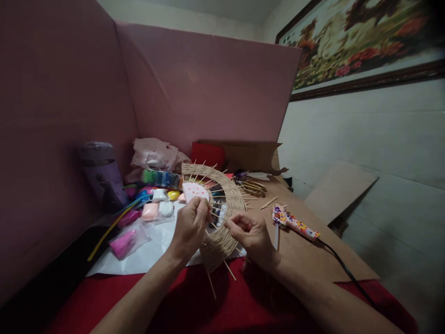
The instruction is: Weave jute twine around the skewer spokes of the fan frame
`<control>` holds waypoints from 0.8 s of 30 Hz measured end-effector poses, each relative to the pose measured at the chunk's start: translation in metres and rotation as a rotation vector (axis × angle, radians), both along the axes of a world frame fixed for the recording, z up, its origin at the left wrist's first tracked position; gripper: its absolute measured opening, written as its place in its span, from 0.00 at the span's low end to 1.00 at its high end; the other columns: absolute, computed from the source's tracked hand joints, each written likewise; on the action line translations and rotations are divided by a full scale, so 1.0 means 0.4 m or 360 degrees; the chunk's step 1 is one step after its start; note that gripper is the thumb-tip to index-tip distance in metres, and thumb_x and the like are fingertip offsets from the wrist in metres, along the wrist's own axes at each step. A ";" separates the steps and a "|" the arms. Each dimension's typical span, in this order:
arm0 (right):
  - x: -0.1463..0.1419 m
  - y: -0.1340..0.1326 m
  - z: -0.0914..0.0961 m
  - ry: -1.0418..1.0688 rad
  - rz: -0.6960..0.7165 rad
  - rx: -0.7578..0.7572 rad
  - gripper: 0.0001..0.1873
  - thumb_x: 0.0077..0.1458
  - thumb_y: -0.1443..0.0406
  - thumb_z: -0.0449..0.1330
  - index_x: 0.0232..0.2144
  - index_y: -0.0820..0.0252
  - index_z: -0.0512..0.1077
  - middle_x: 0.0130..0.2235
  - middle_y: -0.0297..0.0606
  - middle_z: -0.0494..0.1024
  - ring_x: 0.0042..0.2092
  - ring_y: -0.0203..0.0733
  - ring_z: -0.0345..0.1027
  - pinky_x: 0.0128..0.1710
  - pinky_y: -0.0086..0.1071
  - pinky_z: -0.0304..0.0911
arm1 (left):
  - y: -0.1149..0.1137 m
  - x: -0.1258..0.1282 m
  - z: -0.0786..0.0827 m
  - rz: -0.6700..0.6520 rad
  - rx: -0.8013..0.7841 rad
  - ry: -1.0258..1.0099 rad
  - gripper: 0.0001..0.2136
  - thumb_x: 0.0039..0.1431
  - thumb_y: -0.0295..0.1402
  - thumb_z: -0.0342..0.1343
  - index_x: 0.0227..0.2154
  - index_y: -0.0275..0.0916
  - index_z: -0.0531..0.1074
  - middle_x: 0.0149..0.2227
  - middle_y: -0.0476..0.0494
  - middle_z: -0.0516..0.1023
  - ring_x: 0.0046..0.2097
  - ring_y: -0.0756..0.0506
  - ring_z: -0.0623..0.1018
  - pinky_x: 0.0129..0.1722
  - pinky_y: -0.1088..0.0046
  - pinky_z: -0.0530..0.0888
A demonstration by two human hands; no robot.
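A half-round woven fan (237,197) is held up over the table, its tan twine band laced around thin sticks that spread out like spokes. At its centre sits a white half-disc (195,190) with pink dots. My left hand (193,222) is closed on the fan at this inner piece, fingers curled and thumb on top. My right hand (252,234) is pinched at the lower right of the twine band, thumb against the fingers. Whatever lies between those fingertips is too small to make out. Several bare sticks (230,271) jut out below the band.
Packets of coloured clay (150,211) lie on white paper (146,253) at left, beside a purple tumbler (106,178). A flower-patterned glue gun (295,223) with a black cord rests on cardboard (313,257) at right. Scissors (253,188) lie behind. Pink panels (212,88) stand around the back.
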State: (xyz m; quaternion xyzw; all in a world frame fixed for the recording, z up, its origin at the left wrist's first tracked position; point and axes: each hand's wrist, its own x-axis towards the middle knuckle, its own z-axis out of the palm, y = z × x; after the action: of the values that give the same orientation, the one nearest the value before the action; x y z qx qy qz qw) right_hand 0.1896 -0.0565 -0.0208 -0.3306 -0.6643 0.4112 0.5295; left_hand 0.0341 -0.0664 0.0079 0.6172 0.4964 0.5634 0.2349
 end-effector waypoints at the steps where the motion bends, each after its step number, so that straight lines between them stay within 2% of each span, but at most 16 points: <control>1: 0.000 0.002 -0.001 -0.0005 0.0006 0.0001 0.12 0.48 0.62 0.58 0.18 0.61 0.64 0.18 0.28 0.57 0.21 0.29 0.47 0.20 0.26 0.44 | -0.005 0.009 -0.003 -0.0085 -0.0008 0.0049 0.15 0.58 0.37 0.44 0.18 0.37 0.62 0.17 0.53 0.63 0.20 0.55 0.62 0.19 0.80 0.59; 3: 0.000 0.004 0.000 -0.0019 0.0002 0.0000 0.12 0.49 0.61 0.58 0.18 0.61 0.64 0.18 0.27 0.57 0.20 0.29 0.46 0.19 0.26 0.43 | -0.014 0.024 -0.009 -0.0250 -0.0061 0.0084 0.17 0.58 0.37 0.44 0.16 0.37 0.60 0.16 0.53 0.61 0.21 0.55 0.61 0.20 0.80 0.59; 6: 0.003 0.000 0.007 -0.0032 0.0011 0.0004 0.13 0.49 0.61 0.58 0.19 0.61 0.65 0.18 0.27 0.58 0.20 0.29 0.46 0.19 0.26 0.42 | -0.025 0.035 -0.012 -0.0431 -0.0188 0.0042 0.15 0.56 0.38 0.48 0.18 0.36 0.63 0.17 0.51 0.66 0.20 0.55 0.61 0.20 0.79 0.59; 9: 0.009 -0.003 0.017 0.0000 0.0069 0.0000 0.12 0.49 0.61 0.57 0.19 0.62 0.67 0.19 0.30 0.63 0.22 0.30 0.52 0.21 0.26 0.48 | -0.041 0.036 -0.002 -0.0523 -0.0270 -0.0092 0.11 0.51 0.37 0.54 0.20 0.35 0.66 0.19 0.50 0.69 0.21 0.55 0.63 0.20 0.79 0.60; 11: 0.013 0.000 0.019 0.0032 0.0075 -0.0028 0.11 0.49 0.61 0.58 0.20 0.62 0.68 0.20 0.31 0.65 0.22 0.31 0.54 0.21 0.26 0.50 | -0.055 0.035 0.008 -0.0762 -0.0412 -0.0206 0.09 0.46 0.35 0.58 0.21 0.35 0.68 0.19 0.50 0.70 0.21 0.55 0.64 0.19 0.79 0.60; 13: 0.016 0.005 0.016 0.0052 0.0063 -0.0077 0.11 0.49 0.61 0.59 0.21 0.61 0.69 0.20 0.30 0.64 0.21 0.30 0.52 0.20 0.26 0.48 | -0.065 0.034 0.017 -0.1066 -0.0579 -0.0285 0.07 0.44 0.33 0.60 0.23 0.35 0.70 0.19 0.50 0.70 0.19 0.55 0.65 0.18 0.79 0.61; 14: 0.018 0.007 0.014 0.0059 0.0064 -0.0100 0.11 0.49 0.60 0.59 0.21 0.61 0.69 0.19 0.29 0.64 0.20 0.30 0.50 0.19 0.26 0.47 | -0.067 0.033 0.018 -0.1138 -0.0617 -0.0301 0.06 0.44 0.32 0.60 0.23 0.34 0.71 0.19 0.51 0.70 0.19 0.55 0.65 0.18 0.79 0.62; 15: 0.019 0.009 0.011 0.0065 0.0071 -0.0118 0.11 0.49 0.60 0.59 0.22 0.61 0.70 0.18 0.28 0.63 0.20 0.29 0.49 0.19 0.26 0.46 | -0.066 0.033 0.018 -0.1114 -0.0602 -0.0301 0.06 0.44 0.32 0.60 0.23 0.34 0.71 0.19 0.51 0.70 0.19 0.55 0.65 0.18 0.79 0.62; 18: 0.021 0.010 0.009 0.0082 0.0103 -0.0140 0.11 0.49 0.59 0.59 0.23 0.61 0.71 0.17 0.27 0.60 0.19 0.29 0.46 0.18 0.26 0.44 | -0.048 0.032 0.006 -0.0645 -0.0345 -0.0284 0.08 0.46 0.33 0.60 0.21 0.35 0.69 0.18 0.52 0.68 0.20 0.56 0.64 0.18 0.81 0.61; 20: 0.020 0.006 0.013 0.0079 0.0131 -0.0147 0.12 0.49 0.58 0.59 0.22 0.62 0.71 0.18 0.28 0.61 0.19 0.28 0.45 0.17 0.26 0.43 | -0.034 0.031 -0.004 -0.0446 -0.0220 -0.0290 0.08 0.47 0.35 0.60 0.24 0.35 0.69 0.18 0.53 0.68 0.20 0.56 0.64 0.18 0.82 0.61; 24: 0.016 -0.004 0.025 0.0038 0.0192 -0.0142 0.12 0.48 0.58 0.59 0.22 0.62 0.71 0.20 0.31 0.65 0.19 0.28 0.46 0.17 0.26 0.42 | -0.025 0.031 -0.010 -0.0491 -0.0238 -0.0208 0.10 0.49 0.36 0.58 0.30 0.34 0.71 0.22 0.50 0.71 0.20 0.56 0.64 0.17 0.81 0.61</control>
State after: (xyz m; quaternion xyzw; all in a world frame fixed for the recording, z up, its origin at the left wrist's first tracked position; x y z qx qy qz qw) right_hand 0.1962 -0.0582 -0.0107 -0.3084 -0.6577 0.4753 0.4964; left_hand 0.0463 -0.0766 0.0038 0.6290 0.4200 0.5211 0.3954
